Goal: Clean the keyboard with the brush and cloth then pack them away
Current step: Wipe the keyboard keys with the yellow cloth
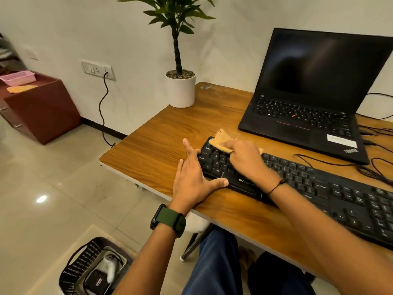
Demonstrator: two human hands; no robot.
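Keyboard, black plastic full-size (319, 184), sits on wooden desk (161, 150) before black laptop (308, 99). Right hand (246, 160) grips tan cloth (221, 141) on the left keys; left hand (195, 177) flat, fingers spread, bracing its end. Advice: short light strokes, keep brace. Count: one keyboard, one cloth, brush not visible.

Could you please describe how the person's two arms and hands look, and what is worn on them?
Both forearms are bare, with no sleeves in view. The left hand has a smartwatch on the wrist, with a dark green strap and a black case. The right hand has a thin dark cord bracelet around the wrist, with a small reddish bead. No rings or gloves are visible.
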